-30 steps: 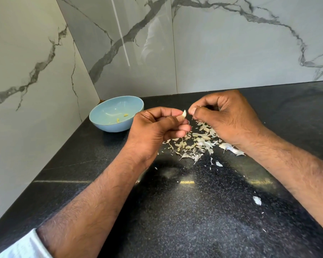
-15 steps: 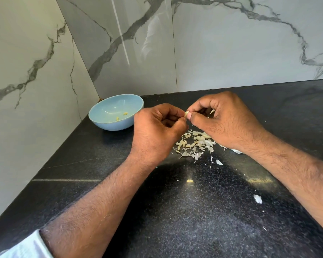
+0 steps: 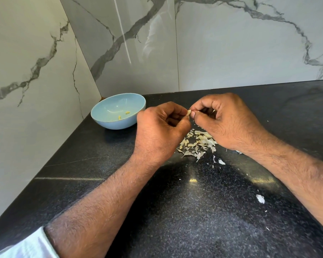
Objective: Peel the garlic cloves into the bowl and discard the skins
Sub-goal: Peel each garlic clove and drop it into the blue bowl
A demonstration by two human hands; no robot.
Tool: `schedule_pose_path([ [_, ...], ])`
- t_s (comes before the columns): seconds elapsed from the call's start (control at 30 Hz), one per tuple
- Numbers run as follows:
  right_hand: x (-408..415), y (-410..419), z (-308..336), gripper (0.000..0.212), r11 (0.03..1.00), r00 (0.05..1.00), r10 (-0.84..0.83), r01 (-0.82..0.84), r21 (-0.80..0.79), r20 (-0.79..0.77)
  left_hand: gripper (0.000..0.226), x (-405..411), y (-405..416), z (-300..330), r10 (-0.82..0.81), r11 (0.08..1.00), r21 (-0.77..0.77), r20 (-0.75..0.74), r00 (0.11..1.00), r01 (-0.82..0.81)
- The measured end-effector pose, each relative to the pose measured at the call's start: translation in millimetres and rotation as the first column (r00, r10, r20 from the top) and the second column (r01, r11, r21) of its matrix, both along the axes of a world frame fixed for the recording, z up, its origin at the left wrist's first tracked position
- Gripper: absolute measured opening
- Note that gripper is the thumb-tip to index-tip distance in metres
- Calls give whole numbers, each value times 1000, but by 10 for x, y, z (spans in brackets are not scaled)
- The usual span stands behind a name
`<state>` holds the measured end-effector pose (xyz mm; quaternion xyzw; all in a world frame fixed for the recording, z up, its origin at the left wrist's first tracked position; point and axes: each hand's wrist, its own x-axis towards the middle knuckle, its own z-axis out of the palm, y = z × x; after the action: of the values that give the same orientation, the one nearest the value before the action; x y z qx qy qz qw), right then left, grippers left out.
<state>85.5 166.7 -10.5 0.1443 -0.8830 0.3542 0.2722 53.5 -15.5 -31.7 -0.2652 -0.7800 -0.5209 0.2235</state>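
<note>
A clove (image 3: 189, 112) is pinched between the fingertips of both hands above a black speckled counter (image 3: 194, 211). Nearest the camera, a pale sleeve (image 3: 26, 246) is seen at the left forearm, and glossy reflections lie across the counter. A few loose white flakes (image 3: 260, 198) are scattered on the right side. Further in, a heap of skins (image 3: 197, 144) is spread on the counter beneath the hands. The left hand (image 3: 160, 131) is curled, its thumb and forefinger closed on the clove; the right hand (image 3: 225, 118) is likewise curled, its thumb and forefinger nipping the clove's other side. Beyond the left hand, a blue bowl (image 3: 101, 114) with a few yellowish bits inside is set in the corner. White marble walls (image 3: 231, 43) with grey veins rise behind the counter.
</note>
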Motion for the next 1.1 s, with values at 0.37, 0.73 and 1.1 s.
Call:
schedule_pose_path([
  [0.37,-2,46,23,8,999,1000,6,-6,-36,-7,10,-5,-61,69,-405,885,407,431,806,226],
  [0.73,8,115,126,11,954,994,28,4,-299,104,16,-4,-70,189,-607,726,677,551,573,119],
  [1.1,41,63,123,6,998,998,-2,6,-65,62,19,5,-48,82,-471,839,500,474,744,213],
])
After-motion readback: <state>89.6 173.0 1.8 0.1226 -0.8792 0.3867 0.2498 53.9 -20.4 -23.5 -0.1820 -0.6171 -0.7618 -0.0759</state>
